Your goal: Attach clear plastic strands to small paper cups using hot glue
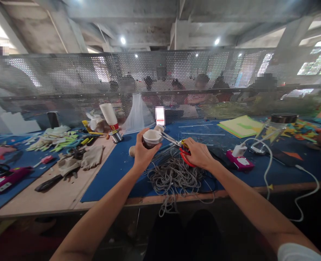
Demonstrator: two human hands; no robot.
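My left hand (145,151) is closed around a white paper cup (153,135), its open mouth tilted toward me. My right hand (197,153) grips scissors (186,154) with red and yellow handles. The scissor blades reach left to the cup's rim; whether they touch it I cannot tell. Beneath both hands lies a tangled heap of grey cord (174,177), some of it hanging over the table's front edge. A small spool-like roll (132,151) sits just left of my left hand, partly hidden.
A tilted stack of paper cups (108,115) stands on a tin at back left. Gloves (92,157) and a black-handled tool (49,183) lie left. To the right are a purple power strip (240,160), a lidded clear jar (273,132) and coloured sheets (240,125). A perforated screen (81,78) rises behind.
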